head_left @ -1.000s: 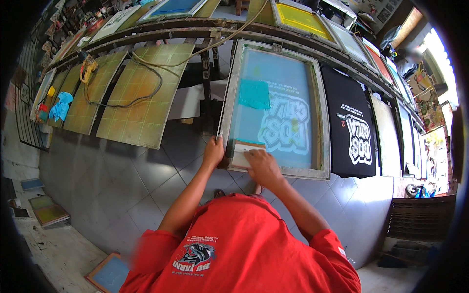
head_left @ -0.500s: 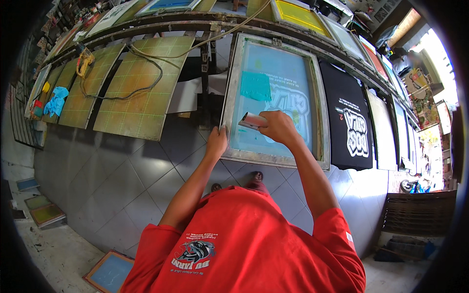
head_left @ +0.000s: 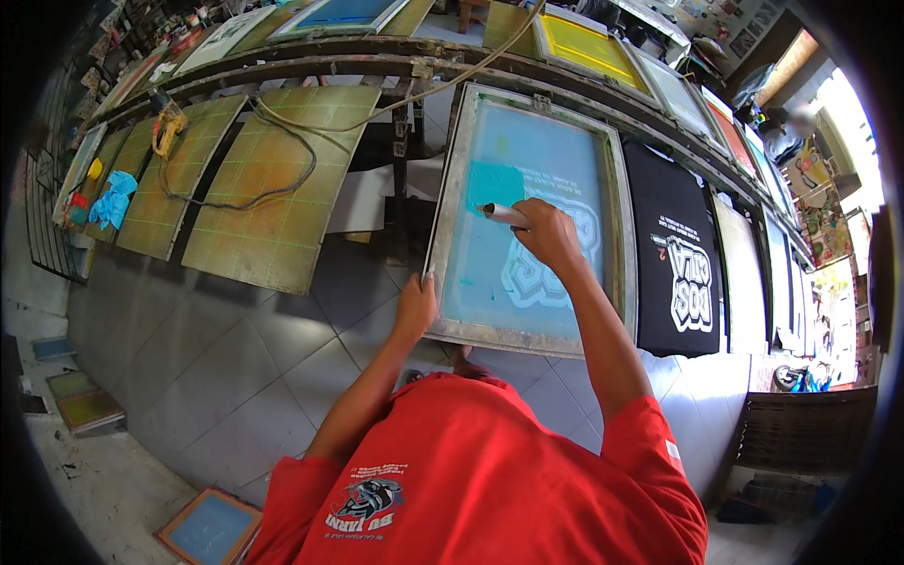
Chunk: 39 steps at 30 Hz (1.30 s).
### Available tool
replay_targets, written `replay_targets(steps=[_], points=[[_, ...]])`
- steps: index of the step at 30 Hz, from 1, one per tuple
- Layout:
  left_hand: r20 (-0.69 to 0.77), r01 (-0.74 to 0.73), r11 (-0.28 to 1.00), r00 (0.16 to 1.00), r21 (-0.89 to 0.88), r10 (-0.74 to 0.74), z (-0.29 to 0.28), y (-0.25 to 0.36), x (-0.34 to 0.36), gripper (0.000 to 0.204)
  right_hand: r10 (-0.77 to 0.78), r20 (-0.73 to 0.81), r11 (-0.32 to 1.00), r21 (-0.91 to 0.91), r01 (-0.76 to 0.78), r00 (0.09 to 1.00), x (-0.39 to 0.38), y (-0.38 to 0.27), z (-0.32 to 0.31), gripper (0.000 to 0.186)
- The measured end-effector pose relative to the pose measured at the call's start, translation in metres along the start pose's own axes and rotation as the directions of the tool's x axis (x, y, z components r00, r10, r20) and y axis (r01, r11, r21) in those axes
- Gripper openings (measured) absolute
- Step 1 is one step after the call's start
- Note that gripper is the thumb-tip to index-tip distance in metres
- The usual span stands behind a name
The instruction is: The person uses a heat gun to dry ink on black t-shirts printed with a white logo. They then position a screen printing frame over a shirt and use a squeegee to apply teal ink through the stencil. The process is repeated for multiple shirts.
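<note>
A printing screen with a pale metal frame and blue mesh lies in front of me, white lettering showing through its mesh. My right hand is closed round a short squeegee, held over the mesh. Its blade end is at the lower edge of a teal ink patch. At the frame's left side, near the front corner, my left hand grips the edge; its fingertips are partly hidden. Right of the screen lies a black shirt printed with white lettering and a little red.
Yellowish boards stretch along the left, with a yellow tool, its cable and a blue cloth on them. A dark rail runs behind. Other screens, one with yellow mesh, stand beyond it. A person is at the far right.
My right hand has pushed the squeegee away from me over the mesh, up to the teal patch. My left hand stays on the frame's edge. The view has tilted slightly.
</note>
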<state>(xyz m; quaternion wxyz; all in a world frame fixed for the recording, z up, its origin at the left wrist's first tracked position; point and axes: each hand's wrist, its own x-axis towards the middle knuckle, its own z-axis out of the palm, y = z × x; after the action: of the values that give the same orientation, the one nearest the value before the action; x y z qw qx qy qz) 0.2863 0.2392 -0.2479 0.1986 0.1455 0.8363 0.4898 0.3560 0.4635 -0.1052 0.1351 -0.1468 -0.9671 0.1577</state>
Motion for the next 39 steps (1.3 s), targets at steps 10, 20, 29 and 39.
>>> replay_targets(steps=[10, 20, 29, 39], points=[[-0.03, -0.071, 0.997, 0.997, -0.043, 0.069, 0.0, 0.0, 0.001, 0.033, -0.159, -0.092, 0.982, -0.121, 0.148, 0.983, 0.009, 0.017, 0.063, 0.023], [0.004, 0.036, 0.999, 0.999, -0.035, -0.036, -0.002, 0.001, -0.002, 0.031, -0.179, -0.184, 0.963, -0.235, 0.133, 0.967, 0.014, 0.034, 0.105, 0.024], [0.074, 0.093, 0.991, 0.993, -0.091, -0.087, -0.005, 0.008, -0.002, 0.032, -0.01, 0.084, 0.988, -0.155, 0.023, 0.996, 0.123, 0.069, 0.07, 0.018], [0.011, 0.038, 0.997, 0.999, -0.068, -0.037, -0.003, 0.012, -0.001, 0.033, -0.05, -0.012, 0.997, -0.059, 0.049, 0.999, 0.038, 0.022, 0.048, 0.014]])
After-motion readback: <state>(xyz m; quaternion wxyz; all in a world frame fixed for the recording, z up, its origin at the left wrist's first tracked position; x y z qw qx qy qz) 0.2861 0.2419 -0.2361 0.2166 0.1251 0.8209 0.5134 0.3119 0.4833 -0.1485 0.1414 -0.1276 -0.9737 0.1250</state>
